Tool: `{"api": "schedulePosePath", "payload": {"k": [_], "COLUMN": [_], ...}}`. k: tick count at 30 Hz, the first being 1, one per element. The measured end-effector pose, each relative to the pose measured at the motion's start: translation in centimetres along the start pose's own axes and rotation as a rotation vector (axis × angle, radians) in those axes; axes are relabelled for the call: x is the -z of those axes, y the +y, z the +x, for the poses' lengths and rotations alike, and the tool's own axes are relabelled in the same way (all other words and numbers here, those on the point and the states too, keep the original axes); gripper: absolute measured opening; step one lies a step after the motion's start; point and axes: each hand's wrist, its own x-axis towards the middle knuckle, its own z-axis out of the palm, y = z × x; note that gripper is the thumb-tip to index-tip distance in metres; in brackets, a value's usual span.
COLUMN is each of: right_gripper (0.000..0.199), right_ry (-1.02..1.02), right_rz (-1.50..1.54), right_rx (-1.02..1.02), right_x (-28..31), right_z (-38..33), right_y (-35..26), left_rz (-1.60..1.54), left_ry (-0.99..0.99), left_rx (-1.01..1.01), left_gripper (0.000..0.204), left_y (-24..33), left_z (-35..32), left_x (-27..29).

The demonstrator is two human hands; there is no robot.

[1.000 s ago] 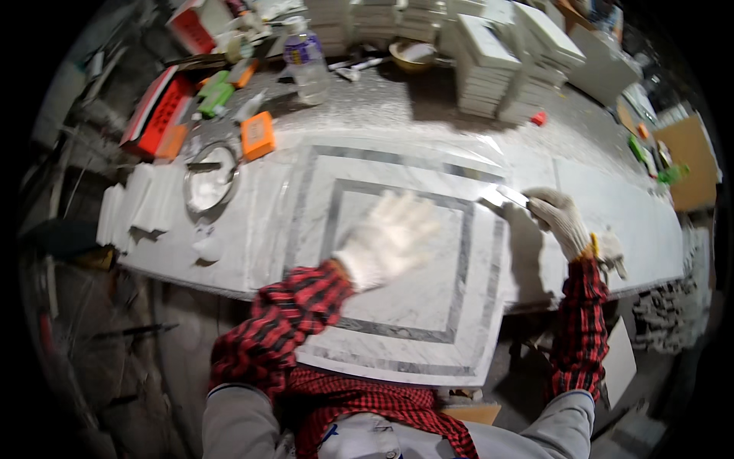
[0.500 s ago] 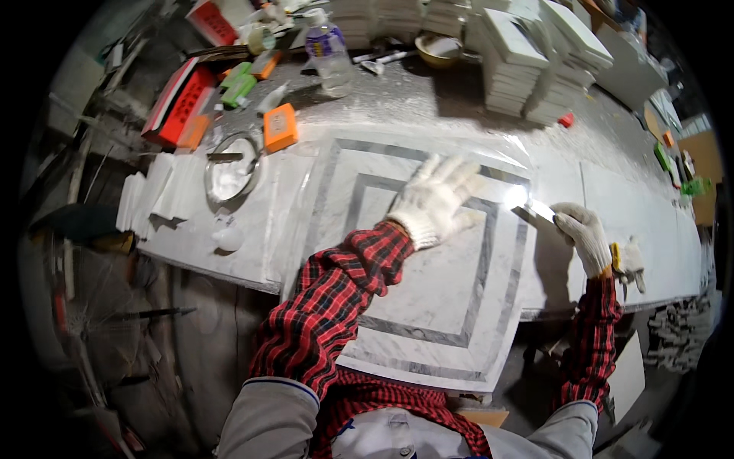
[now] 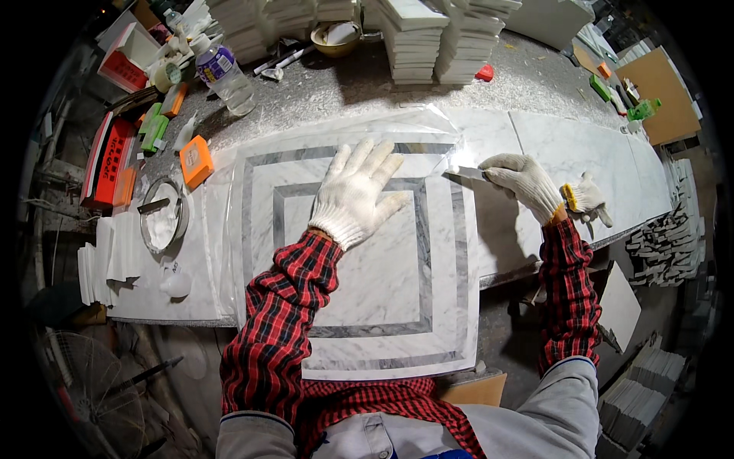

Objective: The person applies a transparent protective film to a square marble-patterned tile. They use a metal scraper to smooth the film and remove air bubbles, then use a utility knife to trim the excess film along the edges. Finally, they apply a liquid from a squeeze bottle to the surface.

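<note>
— What is on the grey stone bench (image 3: 344,88) in front of the person?

— A square white marble panel with two grey inlaid frames (image 3: 367,268), lying flat and hanging a little over the near edge of the bench. A sheet of clear plastic film (image 3: 428,126) covers its far part.

— And the hands?

— Both wear white knitted gloves. The left hand (image 3: 355,191) lies palm down on the panel's middle, fingers spread, its grip released and holding nothing. The right hand (image 3: 524,180) sits at the panel's far right corner, its grip clenched around a slim metal blade (image 3: 464,174) whose tip points left and meets the film's edge.

— Anything just beside that hand?

— A spare white glove with a yellow cuff (image 3: 587,200) lies on the bench just to the right of the wrist.

— What else is around?

— An orange rectangular block (image 3: 196,161) lies just beyond the panel's far left corner. A clear plastic bottle with a blue label (image 3: 224,70) stands farther back. A round metal dish of white powder (image 3: 162,223) sits to the left. Stacks of white tiles (image 3: 428,38) line the far side of the bench.
</note>
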Motion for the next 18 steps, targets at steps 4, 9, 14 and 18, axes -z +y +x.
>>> {"api": "schedulePosePath", "payload": {"k": [4,9,14,18], "right_gripper": [0.024,0.025,0.025,0.025], "right_ry": [-0.004,-0.031,-0.015,-0.016], "right_rz": [-0.055,-0.144,-0.111,-0.118], "right_rx": [-0.002,-0.065,-0.065,-0.076], "right_x": [-0.3,-0.4,-0.4,-0.4], "right_z": [0.6,1.4,1.9,1.7], "right_y": [-0.7,-1.5,-1.3,-1.6], "left_rz": [-0.004,-0.002,-0.001,-0.003], "left_ry": [-0.001,-0.036,-0.011,-0.012], "left_rx": [-0.002,0.015,0.008,0.006], "left_gripper": [0.064,0.063,0.064,0.064], "left_y": [0.0,0.2,0.3,0.1], "left_z": [-0.1,-0.4,-0.4,-0.5], "left_x": [0.0,0.0,-0.3,-0.2]}}
